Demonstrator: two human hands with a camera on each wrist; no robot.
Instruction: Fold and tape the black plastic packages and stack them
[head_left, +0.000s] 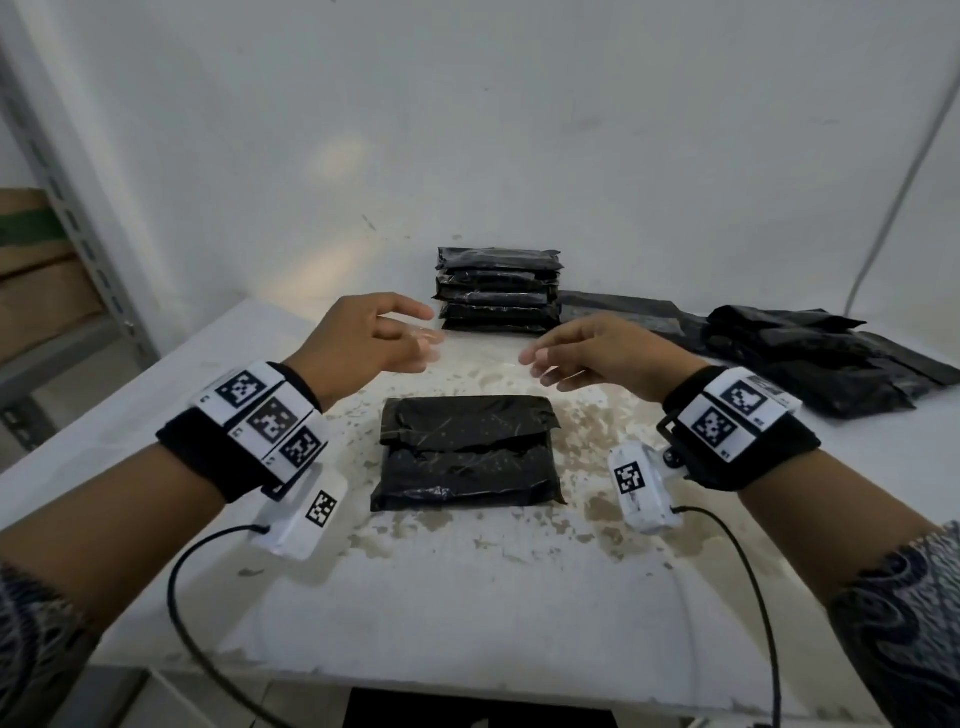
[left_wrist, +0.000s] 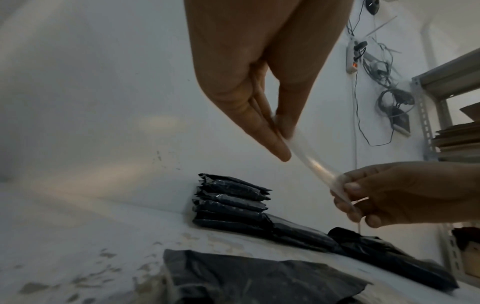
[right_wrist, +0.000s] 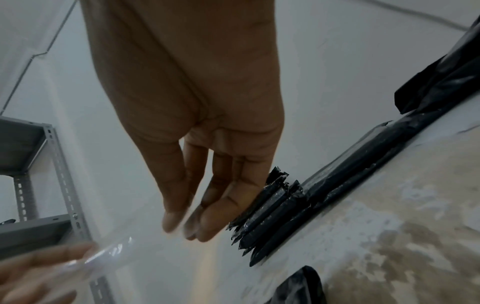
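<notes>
A folded black plastic package lies on the white table in front of me, its flap folded over. Both hands hover above its far edge. Between them stretches a strip of clear tape. My left hand pinches one end between thumb and fingers. My right hand pinches the other end. In the right wrist view the tape strip runs from the right fingers down to the blurred left hand. A stack of several taped packages stands at the wall.
A loose pile of unfolded black packages lies at the right of the table, with one flat bag beside the stack. Grey metal shelving stands at the left. The tabletop paint is worn around the package.
</notes>
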